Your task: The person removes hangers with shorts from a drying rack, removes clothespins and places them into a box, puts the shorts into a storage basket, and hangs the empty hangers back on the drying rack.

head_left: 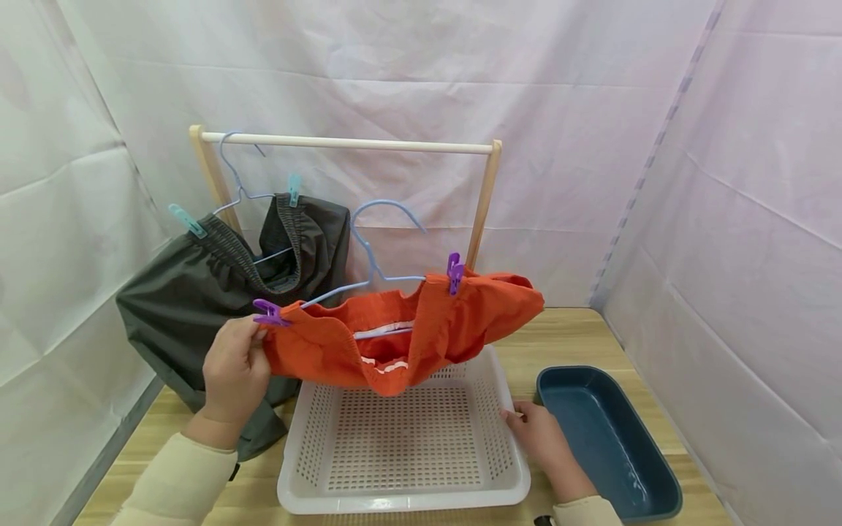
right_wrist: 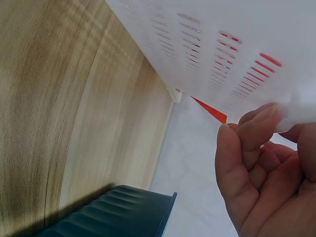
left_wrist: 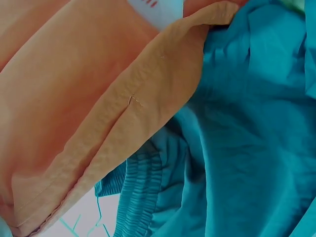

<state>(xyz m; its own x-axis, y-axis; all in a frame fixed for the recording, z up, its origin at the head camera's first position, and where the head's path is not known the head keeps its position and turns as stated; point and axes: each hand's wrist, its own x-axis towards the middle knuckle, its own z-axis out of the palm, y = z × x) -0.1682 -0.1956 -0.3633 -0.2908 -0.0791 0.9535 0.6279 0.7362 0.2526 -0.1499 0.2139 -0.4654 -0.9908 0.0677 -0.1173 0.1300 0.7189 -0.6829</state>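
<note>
— With the left hand point(head_left: 237, 365), gripping the left end of the orange garment point(head_left: 430, 321), up over the far side of the white basket point(head_left: 404, 502)!

— And with the right hand point(head_left: 536, 431)?

— Pinching the basket's right rim between thumb and fingers.

— Heavy or light, that garment?

— Light and soft, by the look of it; sagging mid-span on its blue hanger point(head_left: 370, 252), with the hook clear of the rail point(head_left: 342, 143) behind the basket.

— Best place to take hold?

— Probably at the hanger's neck: stiffer there, likely steadier than by the floppy cloth. Better not to tug near the purple clips point(head_left: 270, 313), for fear of popping one loose above the basket.
</note>
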